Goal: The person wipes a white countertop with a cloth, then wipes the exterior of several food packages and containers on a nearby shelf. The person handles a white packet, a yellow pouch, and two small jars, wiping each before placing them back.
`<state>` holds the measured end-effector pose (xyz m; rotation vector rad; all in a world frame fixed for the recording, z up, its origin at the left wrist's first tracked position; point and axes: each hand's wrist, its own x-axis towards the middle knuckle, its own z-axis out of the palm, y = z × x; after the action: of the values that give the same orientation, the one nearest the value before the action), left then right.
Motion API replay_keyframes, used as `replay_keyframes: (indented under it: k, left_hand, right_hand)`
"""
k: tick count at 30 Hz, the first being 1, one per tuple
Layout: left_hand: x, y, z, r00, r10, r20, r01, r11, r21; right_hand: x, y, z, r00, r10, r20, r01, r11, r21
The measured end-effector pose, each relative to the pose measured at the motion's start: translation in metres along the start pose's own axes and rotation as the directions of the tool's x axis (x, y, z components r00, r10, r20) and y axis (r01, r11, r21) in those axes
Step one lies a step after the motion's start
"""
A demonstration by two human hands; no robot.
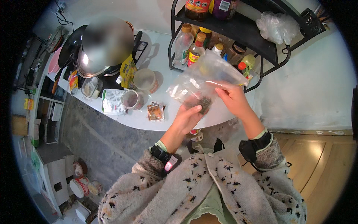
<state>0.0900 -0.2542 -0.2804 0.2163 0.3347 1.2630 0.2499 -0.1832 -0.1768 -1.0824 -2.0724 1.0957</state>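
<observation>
A clear plastic bag [193, 81] hangs between my two hands above the white counter. Dark dried bits [204, 105] lie gathered in its lower corner. My left hand [190, 114] cups that corner from below, thumb on top. Higher up on the bag's right side, my right hand [230, 96] pinches the plastic between thumb and fingers. Left of my hands, small sealed packets [156, 111] with brown contents lie on the counter. Beyond them stand a clear tub [132, 100] with dark contents and a larger translucent plastic tub [145, 80].
A black metal rack [223, 30] with several sauce bottles [196, 49] stands at the back right. A knotted plastic bag [277, 26] hangs from it. At the left are a metal pan [89, 67], a yellow pouch [128, 73] and a white pouch [112, 101]. The counter's curved front edge [148, 130] runs before me.
</observation>
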Motion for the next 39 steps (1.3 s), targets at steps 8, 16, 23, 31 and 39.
replay_keyframes:
  k: [8,16,23,31,39]
  left_hand:
    - [-0.005,-0.001,0.002,1.0,0.006,0.022,-0.006,1.0,-0.013]
    - [-0.005,-0.006,0.0,0.999,0.034,0.002,-0.034,0.998,0.044]
    - [-0.013,0.0,-0.006,0.993,0.077,0.093,-0.074,0.996,-0.042]
    - [-0.011,0.039,-0.03,0.999,-0.038,-0.035,0.048,0.942,0.333]
    - [-0.012,0.04,-0.03,0.955,0.194,-0.224,-0.103,0.927,0.36]
  right_hand:
    - [-0.008,0.009,0.005,0.993,0.102,0.054,-0.111,0.973,0.204]
    - [-0.013,0.01,0.01,0.97,0.208,0.129,-0.238,0.677,0.697]
    - [-0.006,0.024,-0.001,0.972,0.207,0.107,-0.21,0.574,0.791]
    - [-0.01,0.048,-0.002,0.903,0.274,0.331,-0.43,0.564,0.705]
    - [-0.024,0.078,0.016,0.776,0.491,0.396,-0.618,0.467,0.633]
